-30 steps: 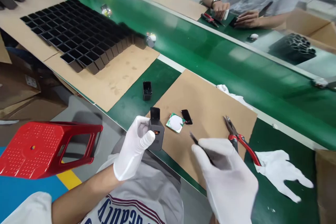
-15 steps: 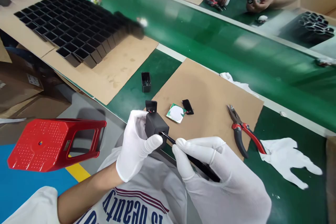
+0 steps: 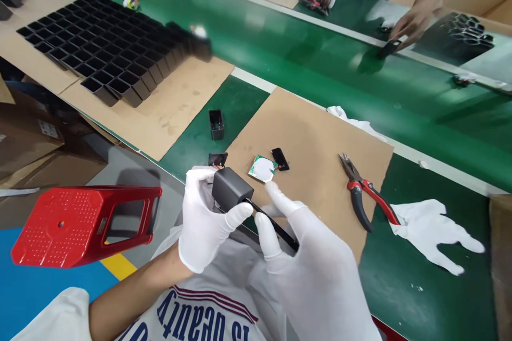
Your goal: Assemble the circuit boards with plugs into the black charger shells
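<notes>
Left hand (image 3: 204, 224) grasps the black housing (image 3: 231, 188), right hand (image 3: 316, 272) pinches tweezers (image 3: 272, 225) whose tip sits at its face beside the left thumb (probing step; steady, fine alignment seems needed).

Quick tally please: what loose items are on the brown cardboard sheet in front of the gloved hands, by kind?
Pliers: 1
Round white-and-green board: 1
Small black flat piece: 1
Total: 3

upside-down "is beauty" lettering on the white shirt (image 3: 208, 319)
</notes>
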Demonstrator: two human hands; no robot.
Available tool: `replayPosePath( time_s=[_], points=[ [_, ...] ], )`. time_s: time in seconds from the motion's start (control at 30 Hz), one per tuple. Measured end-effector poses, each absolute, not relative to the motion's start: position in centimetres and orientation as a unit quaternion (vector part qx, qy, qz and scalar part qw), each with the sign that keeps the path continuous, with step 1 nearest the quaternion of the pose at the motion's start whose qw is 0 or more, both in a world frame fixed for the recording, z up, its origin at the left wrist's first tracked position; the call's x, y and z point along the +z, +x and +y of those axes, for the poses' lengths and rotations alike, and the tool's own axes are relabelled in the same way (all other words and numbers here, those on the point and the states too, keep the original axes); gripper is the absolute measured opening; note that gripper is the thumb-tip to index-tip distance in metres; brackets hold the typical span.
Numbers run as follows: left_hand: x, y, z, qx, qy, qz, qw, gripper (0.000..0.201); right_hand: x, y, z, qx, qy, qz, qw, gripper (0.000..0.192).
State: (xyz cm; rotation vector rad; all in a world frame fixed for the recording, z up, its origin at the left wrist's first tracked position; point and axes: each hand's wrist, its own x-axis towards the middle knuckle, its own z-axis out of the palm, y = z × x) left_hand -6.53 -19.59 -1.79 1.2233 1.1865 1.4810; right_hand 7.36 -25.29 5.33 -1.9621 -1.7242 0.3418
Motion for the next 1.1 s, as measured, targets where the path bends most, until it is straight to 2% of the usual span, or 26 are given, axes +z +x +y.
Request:
replayPosePath(
  time_s=[0.1,0.2,0.37,0.57,0.73,0.93,1.1],
  points=[
    [-2.3,-6.9,-19.3,0.592,0.523,0.453,0.413,0.062,4.8,7.8,-25.0,0.241,-0.691,-0.637,0.24,0.036],
    [-2.6,-7.2,-19.2,0.585,0.554,0.448,0.388,0.062,4.4,7.7,-24.8,0.291,-0.696,-0.617,0.224,0.041],
    [-3.1,-7.4,-19.3,0.574,0.6,0.44,0.343,0.063,4.2,7.3,-24.9,0.3,-0.707,-0.601,0.222,0.043],
    [-4.4,-7.9,-19.6,0.556,0.622,0.458,0.308,0.069,3.9,7.2,-25.4,0.231,-0.709,-0.625,0.231,0.046],
    [-4.0,-7.8,-19.4,0.554,0.597,0.453,0.363,0.066,3.6,7.6,-25.4,0.228,-0.712,-0.623,0.228,0.044],
    [-2.1,-7.6,-19.2,0.496,0.461,0.486,0.553,0.06,4.6,8.3,-26.3,0.188,-0.713,-0.632,0.24,0.034],
    [-1.4,-7.4,-19.4,0.494,0.473,0.468,0.559,0.063,4.8,8.2,-26.6,0.141,-0.707,-0.645,0.255,0.032]
  ],
)
